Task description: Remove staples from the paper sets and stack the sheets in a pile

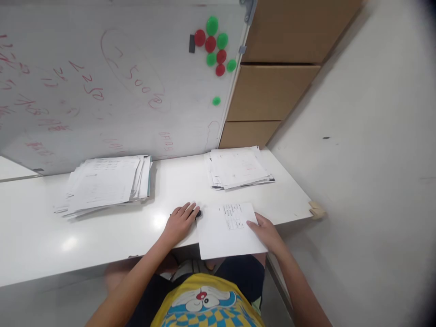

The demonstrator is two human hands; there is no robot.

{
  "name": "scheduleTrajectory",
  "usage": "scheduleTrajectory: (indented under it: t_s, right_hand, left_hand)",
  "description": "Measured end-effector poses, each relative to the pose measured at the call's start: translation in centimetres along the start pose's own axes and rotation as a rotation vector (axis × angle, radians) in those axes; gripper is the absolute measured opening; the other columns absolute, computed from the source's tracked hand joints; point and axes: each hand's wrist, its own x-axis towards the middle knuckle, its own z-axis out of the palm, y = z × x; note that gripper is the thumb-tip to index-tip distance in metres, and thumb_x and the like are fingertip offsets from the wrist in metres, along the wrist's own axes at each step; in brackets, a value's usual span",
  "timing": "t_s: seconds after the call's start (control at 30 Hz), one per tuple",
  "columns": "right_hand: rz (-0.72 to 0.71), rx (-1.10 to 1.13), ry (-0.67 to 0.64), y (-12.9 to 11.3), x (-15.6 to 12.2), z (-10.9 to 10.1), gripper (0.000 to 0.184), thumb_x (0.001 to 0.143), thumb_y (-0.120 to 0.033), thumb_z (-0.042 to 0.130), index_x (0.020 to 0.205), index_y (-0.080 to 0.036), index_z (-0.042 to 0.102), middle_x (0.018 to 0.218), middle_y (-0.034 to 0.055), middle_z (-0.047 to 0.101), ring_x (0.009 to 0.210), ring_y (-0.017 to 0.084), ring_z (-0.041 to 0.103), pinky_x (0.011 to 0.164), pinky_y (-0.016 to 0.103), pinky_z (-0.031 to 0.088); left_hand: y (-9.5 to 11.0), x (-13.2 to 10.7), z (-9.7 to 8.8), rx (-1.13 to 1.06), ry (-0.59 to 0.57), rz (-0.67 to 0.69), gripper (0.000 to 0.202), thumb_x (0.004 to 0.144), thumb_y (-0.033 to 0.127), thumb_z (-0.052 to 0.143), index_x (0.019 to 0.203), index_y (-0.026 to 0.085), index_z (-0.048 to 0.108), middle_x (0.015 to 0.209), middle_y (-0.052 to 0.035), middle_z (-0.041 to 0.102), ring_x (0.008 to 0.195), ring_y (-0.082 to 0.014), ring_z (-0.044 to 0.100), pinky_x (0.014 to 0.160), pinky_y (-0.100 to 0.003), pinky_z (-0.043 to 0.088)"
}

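My right hand grips the right edge of some white paper, thumb on top and fingers beneath. Printed text and a small table show on its upper part, and its near edge juts past the front of the desk. To the left of the paper, my left hand lies with its fingers over a slim black object. Only the ends of that object show, so its kind is hidden; one end touches or nearly touches the paper's left edge.
A thick pile of papers lies on the white desk at left, a smaller pile at back right. Behind stands a whiteboard with red writing and round magnets. Cardboard boxes and a wall border the right.
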Motion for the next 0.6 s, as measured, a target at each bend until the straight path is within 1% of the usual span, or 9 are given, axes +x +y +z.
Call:
scheduleTrajectory:
  t_s: [0.07, 0.13, 0.2, 0.27, 0.37, 0.47, 0.5, 0.53, 0.6]
  right_hand:
    - [-0.003, -0.022, 0.16, -0.5, 1.8, -2.5, 0.043, 0.069, -0.041, 0.064, 0.105, -0.019, 0.068, 0.112, 0.0118, 0.071, 0.106, 0.032, 0.063, 0.09, 0.044, 0.05]
    - [-0.045, -0.011, 0.349, -1.4, 4.7, -5.5, 0.048, 0.069, -0.044, 0.063, 0.108, -0.017, 0.066, 0.112, 0.0134, 0.07, 0.105, 0.031, 0.063, 0.088, 0.043, 0.05]
    - [-0.143, 0.01, 0.383, -2.7, 8.6, -8.0, 0.047, 0.074, -0.041, 0.057, 0.114, -0.017, 0.062, 0.111, 0.0122, 0.07, 0.1, 0.029, 0.064, 0.085, 0.041, 0.051]
    - [-0.192, -0.101, 0.404, -4.2, 13.0, -9.1, 0.044, 0.074, -0.036, 0.054, 0.113, -0.016, 0.062, 0.109, 0.0132, 0.069, 0.097, 0.028, 0.064, 0.085, 0.041, 0.05]
    - [-0.242, -0.354, 0.39, -6.2, 18.6, -8.0, 0.05, 0.078, -0.032, 0.05, 0.122, -0.011, 0.056, 0.114, 0.0195, 0.066, 0.103, 0.031, 0.061, 0.091, 0.045, 0.045]
    - [-0.43, -0.601, 0.456, -6.5, 20.9, -5.8, 0.066, 0.083, -0.04, 0.049, 0.137, -0.003, 0.04, 0.132, 0.0286, 0.052, 0.122, 0.039, 0.048, 0.1, 0.053, 0.037]
    - [-0.539, -0.658, 0.45, -6.1, 20.8, -5.2, 0.069, 0.085, -0.044, 0.047, 0.14, -0.004, 0.037, 0.138, 0.0283, 0.047, 0.128, 0.039, 0.043, 0.102, 0.055, 0.034]
    - [-0.652, -0.702, 0.4, -5.3, 20.5, -4.6, 0.069, 0.087, -0.047, 0.044, 0.142, -0.007, 0.035, 0.142, 0.0257, 0.043, 0.133, 0.039, 0.038, 0.105, 0.055, 0.032]
    - [-0.82, -0.777, 0.192, -3.3, 18.9, -3.7, 0.065, 0.09, -0.053, 0.038, 0.143, -0.015, 0.035, 0.147, 0.0179, 0.041, 0.137, 0.035, 0.034, 0.108, 0.053, 0.03]
  left_hand:
    - [-0.1, -0.1, 0.2, -0.007, 0.04, 0.001, 0.048, 0.09, 0.011, 0.042, 0.138, 0.021, 0.046, 0.134, -0.013, 0.056, 0.121, -0.0274, 0.054, 0.091, -0.039, 0.045]
    - [0.0, -0.2, 0.2, -0.039, 0.078, -0.002, 0.048, 0.091, 0.013, 0.044, 0.138, 0.021, 0.046, 0.131, -0.0131, 0.058, 0.119, -0.0271, 0.056, 0.091, -0.039, 0.045]
    - [0.3, -0.4, 0.1, -0.062, 0.119, -0.001, 0.048, 0.09, 0.015, 0.047, 0.138, 0.022, 0.046, 0.13, -0.0126, 0.059, 0.12, -0.0271, 0.055, 0.093, -0.04, 0.043]
    - [0.2, -0.7, -0.3, -0.069, 0.172, -0.01, 0.049, 0.089, 0.015, 0.049, 0.137, 0.022, 0.047, 0.128, -0.0117, 0.06, 0.121, -0.0272, 0.054, 0.095, -0.04, 0.042]
    - [-1.6, -1.8, -2.3, -0.004, 0.286, -0.099, 0.049, 0.087, 0.015, 0.052, 0.135, 0.024, 0.049, 0.124, -0.0097, 0.063, 0.124, -0.027, 0.051, 0.099, -0.041, 0.039]
    - [-5.9, -4.3, -6.1, 0.174, 0.397, -0.281, 0.048, 0.085, 0.017, 0.053, 0.133, 0.025, 0.051, 0.124, -0.009, 0.063, 0.128, -0.0287, 0.047, 0.104, -0.045, 0.036]
    - [-7.5, -5.5, -7.7, 0.23, 0.394, -0.347, 0.047, 0.086, 0.02, 0.054, 0.132, 0.025, 0.051, 0.127, -0.0095, 0.061, 0.13, -0.0299, 0.045, 0.105, -0.047, 0.035]
    - [-9.2, -6.7, -9.2, 0.272, 0.347, -0.407, 0.047, 0.086, 0.023, 0.053, 0.133, 0.024, 0.05, 0.131, -0.0102, 0.058, 0.132, -0.0311, 0.041, 0.106, -0.049, 0.033]
    - [-12.4, -9.2, -11.7, 0.32, 0.204, -0.48, 0.049, 0.088, 0.031, 0.051, 0.136, 0.021, 0.047, 0.139, -0.0125, 0.05, 0.137, -0.0338, 0.033, 0.108, -0.052, 0.032]
